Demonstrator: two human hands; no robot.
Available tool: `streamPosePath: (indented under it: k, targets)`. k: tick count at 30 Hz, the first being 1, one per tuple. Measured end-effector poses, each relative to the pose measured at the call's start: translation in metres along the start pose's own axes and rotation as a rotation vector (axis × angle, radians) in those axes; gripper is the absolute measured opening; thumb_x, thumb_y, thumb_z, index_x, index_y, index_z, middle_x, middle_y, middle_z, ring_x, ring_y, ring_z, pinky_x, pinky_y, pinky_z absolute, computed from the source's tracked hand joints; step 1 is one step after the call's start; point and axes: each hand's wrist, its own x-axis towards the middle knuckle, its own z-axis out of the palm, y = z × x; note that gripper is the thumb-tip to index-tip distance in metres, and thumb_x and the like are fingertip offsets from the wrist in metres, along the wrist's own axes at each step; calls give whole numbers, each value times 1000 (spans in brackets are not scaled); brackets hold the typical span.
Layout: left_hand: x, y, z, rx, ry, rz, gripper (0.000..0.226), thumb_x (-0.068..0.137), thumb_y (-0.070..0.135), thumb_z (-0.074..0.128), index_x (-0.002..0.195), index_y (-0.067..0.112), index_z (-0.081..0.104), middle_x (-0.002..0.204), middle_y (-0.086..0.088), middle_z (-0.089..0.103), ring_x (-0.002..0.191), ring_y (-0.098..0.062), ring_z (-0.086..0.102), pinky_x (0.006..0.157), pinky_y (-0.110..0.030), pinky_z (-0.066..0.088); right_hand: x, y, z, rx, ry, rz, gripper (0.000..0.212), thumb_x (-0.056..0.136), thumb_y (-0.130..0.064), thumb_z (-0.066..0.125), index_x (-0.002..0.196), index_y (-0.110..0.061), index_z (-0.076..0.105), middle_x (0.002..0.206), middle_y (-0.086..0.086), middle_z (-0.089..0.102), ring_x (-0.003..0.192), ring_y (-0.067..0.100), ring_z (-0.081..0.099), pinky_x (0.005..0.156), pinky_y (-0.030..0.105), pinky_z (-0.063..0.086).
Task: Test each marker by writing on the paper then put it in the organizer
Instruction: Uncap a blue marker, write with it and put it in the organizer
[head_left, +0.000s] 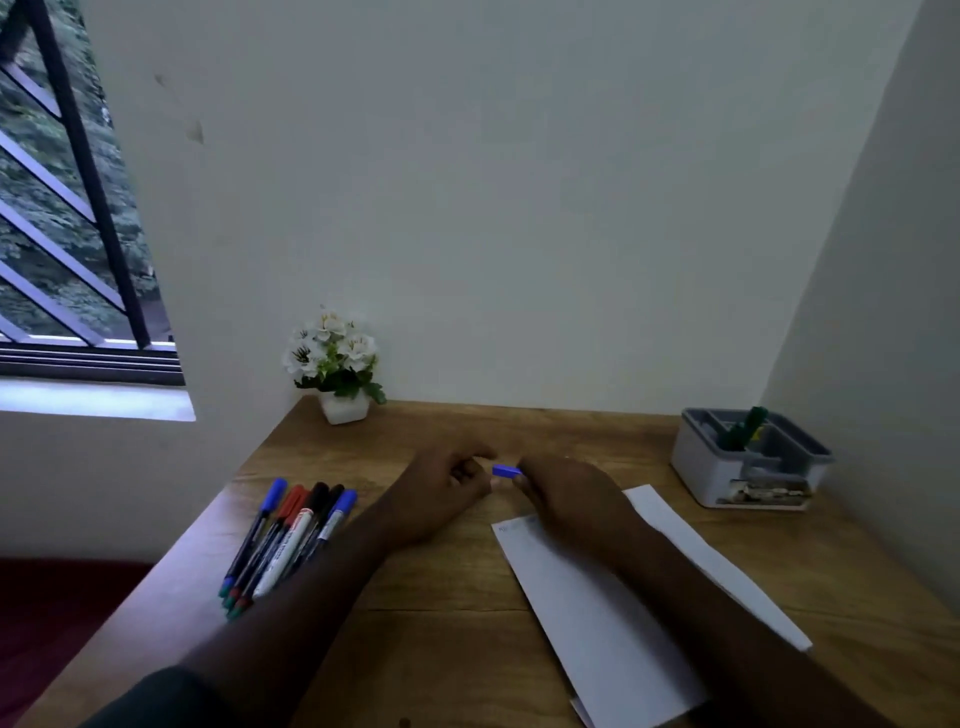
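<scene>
A slim blue-capped plastic marker (506, 471) is held at 12 o'clock of the white paper sheet (587, 597), pinched between the left hand (441, 488) and right hand (566, 493). It is judged light, stiff and smooth; grip is advised at mid-barrel. The grey plastic organizer (701, 462) stands at 2 o'clock.

The wooden tabletop (441, 597) carries a bundle of markers (291, 535) along its left edge, a white flowerpot (344, 407) in the far left corner, a grey organizer (748, 462) at the far right corner — and white paper (613, 613) near the front edge.
</scene>
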Motion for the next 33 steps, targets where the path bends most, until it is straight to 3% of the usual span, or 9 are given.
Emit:
streamPosePath:
  k: [3,11,15,17,19,23,27,29,33]
  targets:
    - [5,10,17,-5,-58,40,28,88,28,66,115,34,68,106,17,69,96,8,60,77,-3,43,-9,12,10,-20,14,-11,20,103,-44,38,98,-31,52,91,-3,67,77,16,59,65,31,41]
    - [22,19,32,-77,-8,139,18,88,21,68,104,21,76,97,12,74,89,1,64,72,-7,42,-8,41,7,-91,75,5,32,98,-62,31,103,-37,51,85,-9,68,77,15,64,56,31,30]
    - [22,6,37,-66,78,81,16,87,20,70,101,24,75,94,12,73,89,-1,63,75,-11,45,-16,56,-2,-22,63,79,39,98,-49,33,135,-42,43,106,-4,70,93,20,67,70,33,46]
    - [21,1,37,-45,86,37,16,87,24,69,102,26,74,94,15,71,90,3,63,75,-8,44,-21,66,-13,102,164,76,45,98,-23,41,137,-44,40,113,-6,68,96,17,65,77,35,52]
    - [21,0,40,-7,40,50,18,87,25,70,104,23,75,97,17,71,90,5,64,75,-8,45,-22,68,-20,364,261,91,44,97,-5,41,124,-38,53,96,-7,67,84,15,65,71,37,53]
    - [20,4,50,137,-48,47,24,83,23,73,106,16,75,114,3,71,103,-8,65,94,-30,51,-20,53,-21,1147,269,207,33,92,-2,43,93,-19,71,88,12,71,73,21,65,59,35,50]
    - [20,4,48,177,-76,39,22,84,26,71,105,18,74,109,1,73,99,-12,65,92,-36,52,-20,46,-14,1086,198,170,26,88,16,45,100,-3,58,86,21,70,73,30,66,59,39,51]
    - [20,3,47,152,-95,10,32,83,37,72,111,22,72,117,6,70,108,-7,62,98,-30,49,-20,44,-7,1009,210,178,10,97,5,50,90,0,55,76,17,65,68,24,61,59,36,47]
    - [20,-1,47,171,-164,-35,54,75,49,75,124,30,63,134,13,59,123,-2,51,103,-22,36,-22,41,5,951,174,258,53,105,-45,34,83,-7,64,79,14,63,76,22,56,73,31,43]
